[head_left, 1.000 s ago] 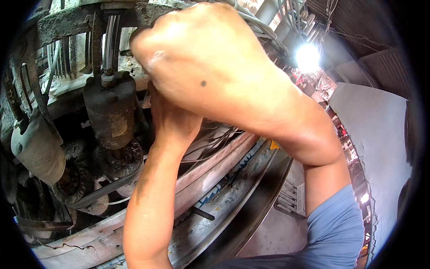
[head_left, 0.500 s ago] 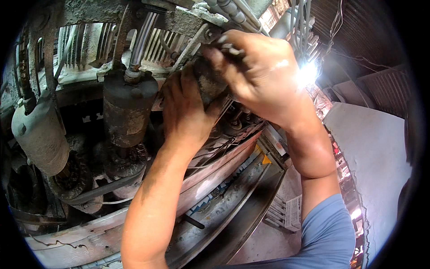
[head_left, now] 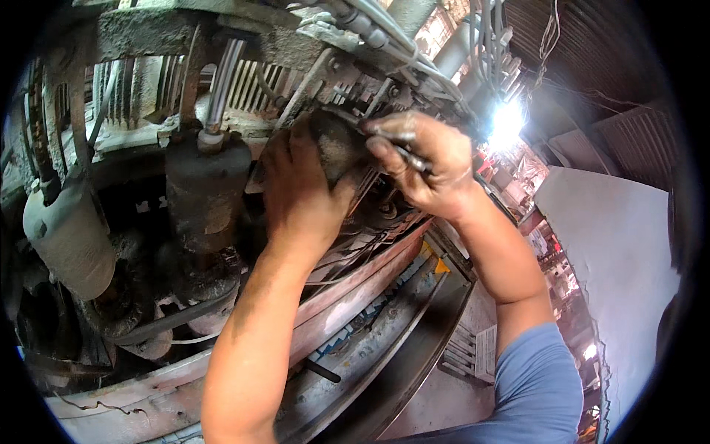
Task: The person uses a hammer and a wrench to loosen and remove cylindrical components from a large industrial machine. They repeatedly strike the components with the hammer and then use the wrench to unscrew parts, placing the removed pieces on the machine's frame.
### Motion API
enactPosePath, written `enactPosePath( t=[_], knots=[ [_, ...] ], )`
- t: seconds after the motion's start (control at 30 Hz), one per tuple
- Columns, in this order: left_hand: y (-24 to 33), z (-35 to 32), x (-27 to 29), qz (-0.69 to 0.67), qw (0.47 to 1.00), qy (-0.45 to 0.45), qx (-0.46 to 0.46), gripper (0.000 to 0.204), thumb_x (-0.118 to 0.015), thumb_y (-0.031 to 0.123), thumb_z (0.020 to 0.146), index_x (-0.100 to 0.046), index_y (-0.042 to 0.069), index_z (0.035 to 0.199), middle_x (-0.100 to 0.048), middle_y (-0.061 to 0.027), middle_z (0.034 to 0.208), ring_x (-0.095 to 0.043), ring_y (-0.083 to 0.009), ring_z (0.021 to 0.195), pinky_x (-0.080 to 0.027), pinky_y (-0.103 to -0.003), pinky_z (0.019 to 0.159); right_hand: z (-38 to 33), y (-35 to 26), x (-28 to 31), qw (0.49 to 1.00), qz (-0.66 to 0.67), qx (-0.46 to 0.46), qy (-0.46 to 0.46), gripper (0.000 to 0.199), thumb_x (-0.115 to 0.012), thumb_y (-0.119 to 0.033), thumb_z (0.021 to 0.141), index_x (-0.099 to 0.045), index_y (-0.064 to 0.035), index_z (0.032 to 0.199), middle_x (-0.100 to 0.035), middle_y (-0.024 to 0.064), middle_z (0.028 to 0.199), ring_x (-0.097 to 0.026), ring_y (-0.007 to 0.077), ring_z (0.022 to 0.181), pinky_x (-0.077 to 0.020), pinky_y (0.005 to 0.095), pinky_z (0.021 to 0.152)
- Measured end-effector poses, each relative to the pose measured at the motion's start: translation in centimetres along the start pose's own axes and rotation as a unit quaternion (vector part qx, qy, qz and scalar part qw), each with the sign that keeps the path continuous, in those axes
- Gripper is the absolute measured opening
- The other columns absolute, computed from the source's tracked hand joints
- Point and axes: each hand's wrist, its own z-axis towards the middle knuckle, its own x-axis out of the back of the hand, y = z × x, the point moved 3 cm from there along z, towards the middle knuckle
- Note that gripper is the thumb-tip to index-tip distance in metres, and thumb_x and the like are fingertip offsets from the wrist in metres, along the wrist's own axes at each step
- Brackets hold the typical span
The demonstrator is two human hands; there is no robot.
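My left hand (head_left: 299, 185) is wrapped around a dark, grimy cylinder (head_left: 340, 152) on the machine, its fingers over the left side and its thumb near the lower edge. My right hand (head_left: 436, 159) is closed on a slim silver metal tool (head_left: 413, 157), whose exact kind I cannot make out. The tool points left toward the cylinder's top; whether its tip touches is unclear. Left of my hands stands a similar dark cylinder (head_left: 207, 181) with a shiny rod (head_left: 222, 89) rising from it. A paler grey cylinder (head_left: 70, 237) hangs tilted farther left.
A dusty, finned metal frame (head_left: 288, 44) spans the top, with grey hoses (head_left: 384, 33) at its right. A curved pale rim (head_left: 340, 300) and metal channel (head_left: 370, 370) run below. A bright light (head_left: 508, 122) glares beside a large light-grey panel (head_left: 610, 244).
My right hand has moved lower, away from the cylinder's top, and turned so the silver tool shows more. My left hand stays around the cylinder. The view has shifted slightly.
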Motion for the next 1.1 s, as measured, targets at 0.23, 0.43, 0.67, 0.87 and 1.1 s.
enactPosePath(
  t=[0.23, 0.43, 0.67, 0.87, 1.1],
  knots=[
    [0.9, 0.1, 0.2, 0.0, 1.0, -0.009, -0.001, 0.082, -0.074, 0.035, 0.079, -0.032, -0.006, 0.136, -0.042, -0.0325, 0.125, -0.043, -0.0493, 0.112, -0.038, -0.054, 0.096, -5.7, 6.1, -1.1, 0.961, 0.089, -0.259, -0.026, 0.016, -0.063, -0.015, 0.094, -0.069, 0.0001, 0.094, -0.069, 0.0088, 0.084, -0.062, 0.0142, 0.071, -0.0494, 0.0272, 0.066],
    [0.7, -0.2, 0.3, 0.036, 0.999, -0.002, 0.003, 0.084, -0.074, 0.037, 0.079, -0.03, -0.006, 0.137, -0.041, -0.0333, 0.127, -0.042, -0.0504, 0.113, -0.036, -0.055, 0.097, -3.0, 0.7, 1.7, 0.985, -0.034, -0.145, 0.084, 0.017, -0.066, -0.011, 0.087, -0.069, -0.0009, 0.1, -0.07, 0.0129, 0.089, -0.068, 0.0248, 0.071, -0.054, 0.0319, 0.065],
    [0.5, -0.5, 0.0, 0.055, 0.998, 0.001, -0.009, 0.086, -0.073, 0.039, 0.079, -0.029, -0.004, 0.139, -0.041, -0.0322, 0.127, -0.042, -0.0501, 0.115, -0.036, -0.056, 0.098, 1.5, -2.7, 2.1, 0.985, -0.137, 0.062, -0.085, 0.021, -0.067, -0.008, 0.074, -0.062, -0.0058, 0.093, -0.066, 0.0087, 0.08, -0.065, 0.0276, 0.068, -0.0532, 0.0363, 0.06],
    [-0.3, -0.5, 0.0, 0.074, 0.997, -0.003, -0.011, 0.088, -0.072, 0.044, 0.078, -0.031, -0.005, 0.138, -0.042, -0.0318, 0.128, -0.042, -0.0491, 0.115, -0.036, -0.055, 0.099, 3.3, -3.5, 0.9, 0.989, -0.107, 0.054, -0.087, 0.018, -0.071, -0.007, 0.081, -0.064, -0.0043, 0.097, -0.062, 0.0097, 0.071, -0.062, 0.0285, 0.063, -0.0505, 0.0367, 0.055],
    [0.7, -0.9, -0.6, 0.066, 0.997, 0.015, -0.042, 0.083, -0.07, 0.043, 0.083, -0.032, -0.007, 0.138, -0.042, -0.0318, 0.127, -0.043, -0.0475, 0.115, -0.035, -0.052, 0.1, -9.2, 1.8, 2.2, 0.836, 0.271, -0.409, 0.247, 0.023, -0.061, -0.019, 0.095, -0.067, -0.0004, 0.107, -0.071, 0.0057, 0.09, -0.067, 0.0126, 0.081, -0.0555, 0.0278, 0.07]
  ],
)
